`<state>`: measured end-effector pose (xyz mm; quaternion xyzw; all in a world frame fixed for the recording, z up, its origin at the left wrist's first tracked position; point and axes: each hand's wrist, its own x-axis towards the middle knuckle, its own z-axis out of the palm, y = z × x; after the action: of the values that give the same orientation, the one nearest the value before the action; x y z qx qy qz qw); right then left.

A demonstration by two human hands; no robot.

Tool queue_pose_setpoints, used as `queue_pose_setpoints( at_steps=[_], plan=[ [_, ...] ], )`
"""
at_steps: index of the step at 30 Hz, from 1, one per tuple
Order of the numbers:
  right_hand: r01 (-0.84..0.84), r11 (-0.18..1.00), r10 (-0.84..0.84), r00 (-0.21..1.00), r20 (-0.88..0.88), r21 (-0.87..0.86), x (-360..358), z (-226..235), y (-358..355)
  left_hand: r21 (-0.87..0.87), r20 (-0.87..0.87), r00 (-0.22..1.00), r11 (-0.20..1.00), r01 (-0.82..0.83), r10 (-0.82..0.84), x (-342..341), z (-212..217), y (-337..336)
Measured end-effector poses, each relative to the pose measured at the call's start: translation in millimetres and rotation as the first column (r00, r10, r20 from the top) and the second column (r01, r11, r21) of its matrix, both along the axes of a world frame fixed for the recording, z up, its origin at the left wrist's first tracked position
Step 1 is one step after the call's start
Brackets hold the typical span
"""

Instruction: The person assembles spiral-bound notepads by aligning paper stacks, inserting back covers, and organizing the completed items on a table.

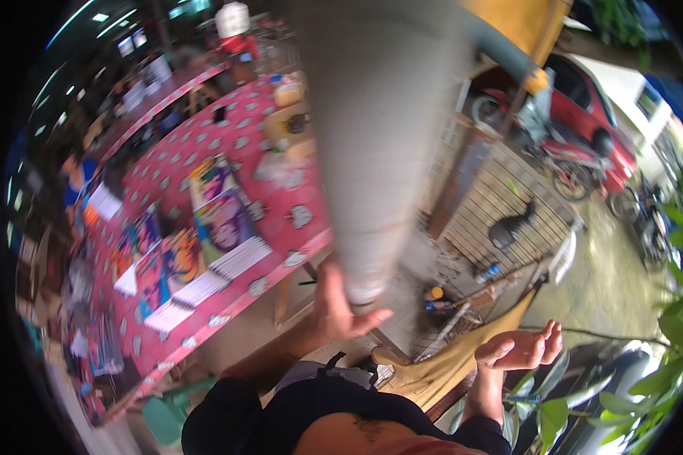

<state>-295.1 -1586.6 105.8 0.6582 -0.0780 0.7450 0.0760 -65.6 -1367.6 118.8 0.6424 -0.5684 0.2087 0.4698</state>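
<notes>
A thick grey pole (383,152), blurred in part, rises through the middle of the view and narrows toward its lower end. My left hand (338,307) is beside that lower end, thumb and fingers spread apart. Whether it touches the pole or is just short of it, I cannot tell. Off to the right, my right hand (520,349) is raised with its fingers apart and slightly bent, holding nothing. Below it hangs a yellow-brown cloth (440,371).
Left of the pole, stacked colourful notebooks (224,216) lie on a table with a pink patterned cover (243,136). A green plastic chair (167,417) stands below it. Beyond a metal gate (531,205) are a dark animal (512,225), motorcycle (569,152) and red car (584,98). Leaves (675,326) edge the right.
</notes>
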Motion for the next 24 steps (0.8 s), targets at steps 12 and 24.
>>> queue_pose_setpoints(
  at_steps=[12, 24],
  plan=[
    [-0.645, 0.738, 0.664, 0.642, -0.382, 0.199, 145, -6, 260, 0.237, -0.209, 0.879, 0.894, -0.379, 0.428, 29, -55, 311],
    [-0.884, 0.064, 0.776, -0.248, -0.581, 0.463, 281, -41, 593, -0.69, -0.663, -0.027, 0.624, -0.368, -0.748, 36, -23, 486]
  ],
)
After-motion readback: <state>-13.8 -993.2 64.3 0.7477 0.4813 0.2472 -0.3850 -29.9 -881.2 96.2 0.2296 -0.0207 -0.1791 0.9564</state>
